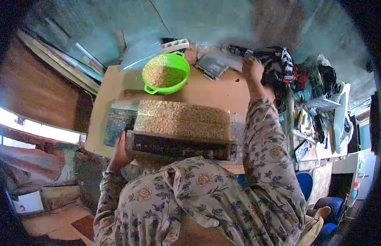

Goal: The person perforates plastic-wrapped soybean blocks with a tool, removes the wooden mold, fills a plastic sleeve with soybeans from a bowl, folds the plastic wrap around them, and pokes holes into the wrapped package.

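A long rectangular mass of pale, grainy bits, like wood chips or grain (182, 119), sits on the table in front of me. Along its near side runs a dark, worn box-like piece (178, 146). My left hand (121, 149) lies with fingers stretched against the left end of that dark piece. At the back right, my right hand (252, 69) has its fingers curled beside black bags and cords (276, 61); what they hold is hidden. Behind the mass stands a bright green plastic colander-like bowl (173, 84), partly filled with similar pale bits.
The tan table (215, 92) carries a white power strip (176, 44) and a flat grey package (213, 65) at the back. Clear plastic sheeting (143, 53) lies at back left. A cluttered shelf with a wire basket (321, 100) stands to the right. Boards (63, 61) lean at left.
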Action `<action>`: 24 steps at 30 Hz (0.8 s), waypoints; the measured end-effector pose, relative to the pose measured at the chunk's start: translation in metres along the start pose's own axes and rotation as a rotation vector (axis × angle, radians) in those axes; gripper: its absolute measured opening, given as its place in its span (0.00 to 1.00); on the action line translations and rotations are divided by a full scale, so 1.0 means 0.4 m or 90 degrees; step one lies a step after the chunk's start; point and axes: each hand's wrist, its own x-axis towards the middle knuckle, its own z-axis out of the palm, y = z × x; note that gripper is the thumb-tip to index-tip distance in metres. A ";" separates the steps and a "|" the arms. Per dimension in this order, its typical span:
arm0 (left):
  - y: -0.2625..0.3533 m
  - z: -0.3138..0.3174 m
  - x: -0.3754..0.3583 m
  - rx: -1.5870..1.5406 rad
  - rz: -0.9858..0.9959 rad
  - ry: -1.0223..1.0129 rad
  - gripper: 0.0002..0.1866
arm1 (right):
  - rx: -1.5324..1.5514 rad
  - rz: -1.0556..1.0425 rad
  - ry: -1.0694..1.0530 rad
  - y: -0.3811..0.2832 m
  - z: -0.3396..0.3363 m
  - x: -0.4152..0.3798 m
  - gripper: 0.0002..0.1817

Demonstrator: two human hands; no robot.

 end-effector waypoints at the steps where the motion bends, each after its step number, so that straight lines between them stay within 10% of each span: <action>1: 0.013 -0.011 0.002 -0.029 -0.009 -0.012 0.49 | -0.010 0.061 -0.140 0.008 0.036 -0.001 0.13; 3: -0.006 -0.013 0.001 -0.046 0.023 -0.019 0.46 | 0.074 0.185 -0.262 0.026 0.103 0.019 0.11; 6: -0.195 0.033 -0.012 -0.363 0.032 -0.029 0.45 | 0.097 0.112 0.157 -0.002 -0.083 0.059 0.10; 10: -0.269 0.024 0.013 -0.628 -0.107 0.112 0.43 | 0.236 0.175 0.209 -0.044 -0.153 0.066 0.12; 11: -0.125 -0.070 0.040 -0.353 -0.133 0.152 0.38 | 0.333 0.239 0.252 -0.087 -0.225 0.064 0.17; 17: 0.363 -0.181 0.263 -0.440 0.241 0.131 0.37 | 0.341 0.027 0.051 -0.354 -0.433 0.019 0.17; 19: 0.510 -0.186 0.313 -0.239 0.321 0.302 0.42 | 0.336 -0.050 0.061 -0.445 -0.463 -0.001 0.16; 24: 0.543 -0.170 0.453 -0.254 0.323 0.378 0.41 | 0.284 -0.181 -0.084 -0.551 -0.591 -0.034 0.21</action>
